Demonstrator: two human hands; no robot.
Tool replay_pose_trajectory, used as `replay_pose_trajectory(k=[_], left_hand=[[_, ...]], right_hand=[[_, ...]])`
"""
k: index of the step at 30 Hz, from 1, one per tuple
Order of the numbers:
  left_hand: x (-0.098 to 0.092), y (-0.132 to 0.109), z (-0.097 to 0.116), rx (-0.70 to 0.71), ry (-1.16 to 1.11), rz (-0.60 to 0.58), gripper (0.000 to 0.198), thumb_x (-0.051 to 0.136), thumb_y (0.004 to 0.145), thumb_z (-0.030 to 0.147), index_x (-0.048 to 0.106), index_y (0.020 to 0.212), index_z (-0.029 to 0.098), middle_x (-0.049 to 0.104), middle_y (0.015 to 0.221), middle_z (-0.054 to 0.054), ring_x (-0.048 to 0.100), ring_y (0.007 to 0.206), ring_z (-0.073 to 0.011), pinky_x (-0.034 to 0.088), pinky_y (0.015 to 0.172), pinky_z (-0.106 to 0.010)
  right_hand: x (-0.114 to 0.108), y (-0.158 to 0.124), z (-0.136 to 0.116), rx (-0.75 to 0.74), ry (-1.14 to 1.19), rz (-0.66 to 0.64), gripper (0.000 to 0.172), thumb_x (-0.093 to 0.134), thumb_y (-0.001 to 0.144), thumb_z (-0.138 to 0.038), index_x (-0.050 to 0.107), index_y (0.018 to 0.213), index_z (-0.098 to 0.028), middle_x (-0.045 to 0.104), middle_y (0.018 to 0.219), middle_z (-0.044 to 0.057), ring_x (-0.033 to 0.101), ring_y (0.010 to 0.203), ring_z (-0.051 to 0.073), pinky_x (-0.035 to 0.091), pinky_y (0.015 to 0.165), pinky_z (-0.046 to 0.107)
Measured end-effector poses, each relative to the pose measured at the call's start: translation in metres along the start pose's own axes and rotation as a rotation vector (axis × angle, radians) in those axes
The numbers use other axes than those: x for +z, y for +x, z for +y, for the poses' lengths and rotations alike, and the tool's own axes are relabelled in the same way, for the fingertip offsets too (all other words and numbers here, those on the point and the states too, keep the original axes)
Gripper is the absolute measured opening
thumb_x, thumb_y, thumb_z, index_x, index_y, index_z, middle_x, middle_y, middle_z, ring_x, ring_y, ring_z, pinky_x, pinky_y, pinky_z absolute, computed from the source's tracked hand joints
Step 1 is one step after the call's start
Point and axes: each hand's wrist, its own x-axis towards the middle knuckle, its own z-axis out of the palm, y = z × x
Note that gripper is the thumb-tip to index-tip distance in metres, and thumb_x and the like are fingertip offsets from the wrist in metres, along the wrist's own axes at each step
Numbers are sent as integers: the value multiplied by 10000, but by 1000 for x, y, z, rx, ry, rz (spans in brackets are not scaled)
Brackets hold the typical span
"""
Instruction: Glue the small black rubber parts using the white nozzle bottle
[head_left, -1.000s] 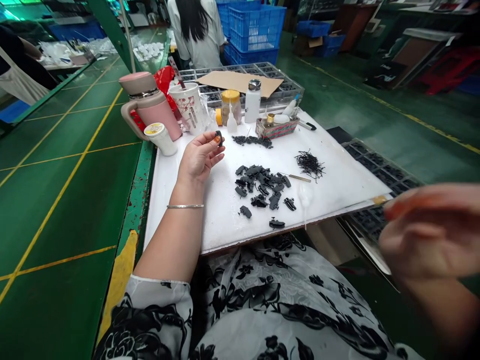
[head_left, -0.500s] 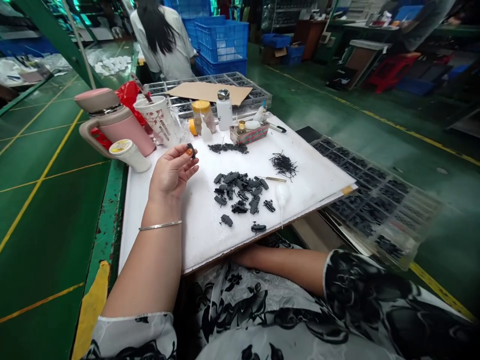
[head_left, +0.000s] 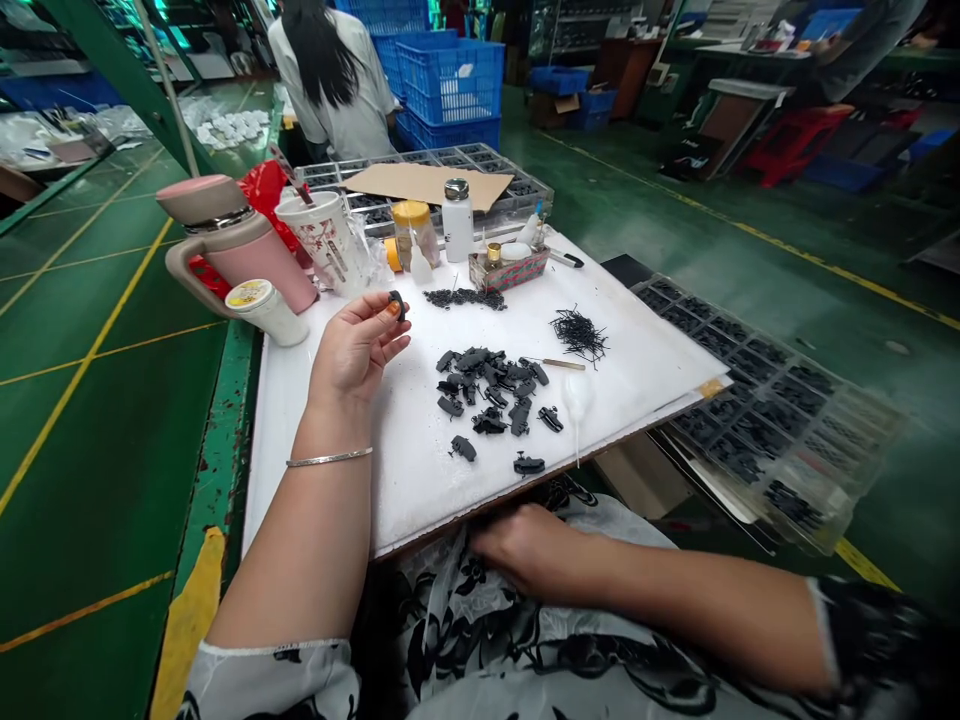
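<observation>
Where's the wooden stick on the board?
In the head view, the wooden stick lies right of centre on the white board, just below the thin black pins and right of the black plastic parts.

left hand (head_left: pixel 358 350): 1 | right hand (head_left: pixel 525 550): 1 | parts trays (head_left: pixel 757 430): 2 | pink tumbler (head_left: pixel 277 262): 1 | co-worker (head_left: pixel 334 90): 1

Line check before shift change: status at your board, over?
Left hand pinching black part in fingertips. Right hand down on patterned clothing. More black parts spread on white board, clear of left hand.
</observation>
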Motion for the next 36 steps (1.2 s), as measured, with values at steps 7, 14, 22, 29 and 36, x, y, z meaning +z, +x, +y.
replay_pose_trajectory(k=[7, 14, 22, 29, 36], left_hand=[[3, -2, 1, -4, 15, -16, 263, 765, 631, 145, 657, 871, 149, 678, 811, -4, 661, 635, -95, 559, 549, -181], [2, -2, 1, -15, 18, 2, 281, 783, 619, 169, 653, 867, 162, 678, 817, 3, 657, 644, -92, 557, 563, -185], [14, -9, 2, -54, 43, -98, 264, 793, 636, 171, 661, 864, 164, 682, 815, 6, 662, 650, -92, 563, 558, -175], [12, -7, 1, -73, 52, -103, 254, 797, 648, 182, 669, 867, 174, 680, 806, 6, 659, 656, -89, 569, 570, -174], [11, -7, 2, -89, 54, -111, 239, 788, 660, 173, 666, 866, 172, 671, 824, 8, 655, 659, -84, 561, 564, -164]], right_hand=[[-97, -26, -6, -358, -63, 692, 470, 591, 864, -145, 495, 1324, -153, 669, 1184, 99, 618, 1105, 169, 516, 941, 281], [-140, -34, 54, 119, -475, 479, 421, 460, 800, -9, 639, 1137, -188, 647, 1202, 71, 597, 1109, 248, 566, 833, 388], [-119, -40, 96, 67, -448, 449, 323, 446, 889, -100, 613, 1156, -175, 633, 1239, 80, 590, 1139, 224, 520, 912, 355], [-137, -13, 90, 178, -47, 752, 26, 559, 875, -196, 575, 880, -175, 688, 876, 38, 653, 781, 147, 490, 729, 244], [-148, 56, 53, 42, -196, 364, 171, 555, 804, -121, 683, 870, -213, 655, 854, 20, 612, 801, 166, 401, 650, 257]])
